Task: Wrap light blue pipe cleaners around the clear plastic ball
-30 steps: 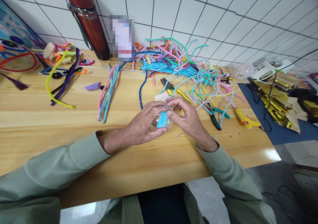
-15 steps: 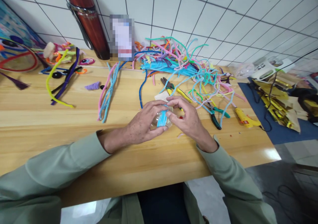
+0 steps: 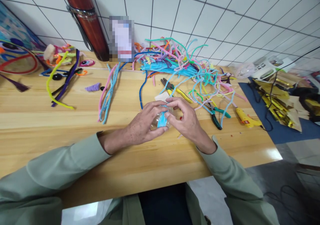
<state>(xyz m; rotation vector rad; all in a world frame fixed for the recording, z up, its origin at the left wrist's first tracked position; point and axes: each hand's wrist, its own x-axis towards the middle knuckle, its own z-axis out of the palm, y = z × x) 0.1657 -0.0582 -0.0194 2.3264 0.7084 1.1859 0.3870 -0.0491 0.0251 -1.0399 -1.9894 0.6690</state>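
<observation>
I watched through the head camera and took the clear ball (image 3: 155, 121) as my landmark; it sat between the two hands over the bench (image 3: 140, 166), though whether it touched the wood I couldn't tell. The left hand (image 3: 140, 124) grasped it from the left, thumb along the near side, fingers arched over the far side. The right hand (image 3: 186, 118) came in from the right, its thumb against the blue strip (image 3: 162, 120); I couldn't tell whether it pinched anything. Being round, the ball gave me no long axis, but the strip did: it ran from the ball's far side toward the wearer, slightly tilted. Both hands were touching-close, neither clearly nearer. Yellow-handled pliers (image 3: 184, 95) lay beyond the ball, rightward; green-handled pliers (image 3: 216, 121) lay well to its right.
</observation>
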